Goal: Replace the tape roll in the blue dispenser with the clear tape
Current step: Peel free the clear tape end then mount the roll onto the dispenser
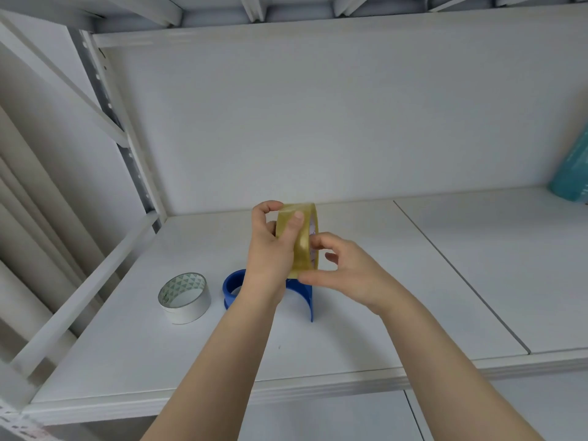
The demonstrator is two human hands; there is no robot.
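Both hands meet over the middle of the shelf (350, 313), forearms bare and cut off by the lower edge of the view. Left hand (270, 249) is closed around the clear tape (300, 240), thumb laid on the outer band and fingers hooked over the top; the roll stands on edge, raised above the surface. Right hand (343, 268) is half curled, its fingertips pinching the roll's near side and lower rim. The tape is glossy, yellowish and see-through, with a printed core that is too blurred to read.

Below the hands lies the dispenser (234, 289), smooth blue plastic: a ring at the left and a curved flap at the right, its middle hidden by the left wrist, so what sits inside it cannot be told. Just left of it, apart, a white roll (184, 297) lies flat, its inner lining patterned with small triangles.

The shelf is matte white board with a seam running back on the right; wide bare room lies right and front. Far right, a teal object (571, 173), perhaps a packet, is cut by the frame.
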